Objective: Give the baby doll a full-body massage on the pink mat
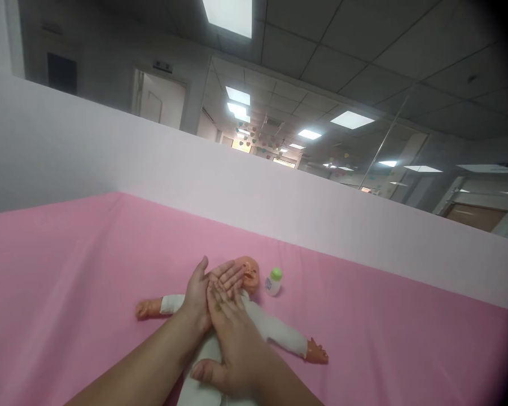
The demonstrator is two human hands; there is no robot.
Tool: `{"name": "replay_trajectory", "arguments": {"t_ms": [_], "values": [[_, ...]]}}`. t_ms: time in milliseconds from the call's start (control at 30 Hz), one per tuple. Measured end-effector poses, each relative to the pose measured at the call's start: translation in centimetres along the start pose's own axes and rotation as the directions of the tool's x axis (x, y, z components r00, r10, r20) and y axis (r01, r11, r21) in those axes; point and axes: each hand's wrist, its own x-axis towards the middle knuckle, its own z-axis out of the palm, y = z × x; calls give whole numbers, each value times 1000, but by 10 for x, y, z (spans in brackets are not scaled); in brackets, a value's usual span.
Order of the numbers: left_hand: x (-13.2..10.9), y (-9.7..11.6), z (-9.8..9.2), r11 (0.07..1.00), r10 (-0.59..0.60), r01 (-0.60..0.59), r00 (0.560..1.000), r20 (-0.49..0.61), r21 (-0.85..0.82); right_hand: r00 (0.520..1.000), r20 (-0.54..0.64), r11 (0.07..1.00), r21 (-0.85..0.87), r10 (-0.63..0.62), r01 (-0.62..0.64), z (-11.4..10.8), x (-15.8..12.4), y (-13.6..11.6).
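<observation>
Doll (256,317) face up on pink sheet (364,338), white suit (285,334) on. Over doll's chest: left hand (203,290) palm up, fingers straight; right hand (235,338) palm down, fingers across left palm; neither grips anything. Touch on doll: cannot tell. Beside doll's head: bottle (273,283), capped. Done, seemingly: doll laid out, palms together. Remaining steps: cannot tell.

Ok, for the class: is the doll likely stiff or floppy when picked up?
The doll is probably partly stiff: its head looks like hard plastic. Its sleeved arms may flop, as the white cloth looks soft.
</observation>
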Motion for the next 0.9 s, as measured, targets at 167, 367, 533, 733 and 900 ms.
{"name": "replay_trajectory", "arguments": {"t_ms": [167, 367, 533, 733, 900], "values": [[-4, -19, 6, 995, -95, 95, 995, 10, -12, 984, -89, 985, -62, 155, -161, 5, 2, 12], [2, 5, 0, 999, 39, -39, 999, 0, 11, 980, -82, 976, -102, 184, -192, 2, 2, 21], [13, 23, -11, 995, 96, -96, 995, -24, 24, 994, 91, 998, 32, 59, -62, -15, -2, 0], [5, 8, -3, 1000, -2, 2, 999, 45, 7, 998, 65, 999, 53, 3, -7, -20, -3, -13], [-9, -17, 12, 998, -65, 63, 996, 57, 22, 992, -75, 992, -67, 101, -106, -3, 0, 5]]}}
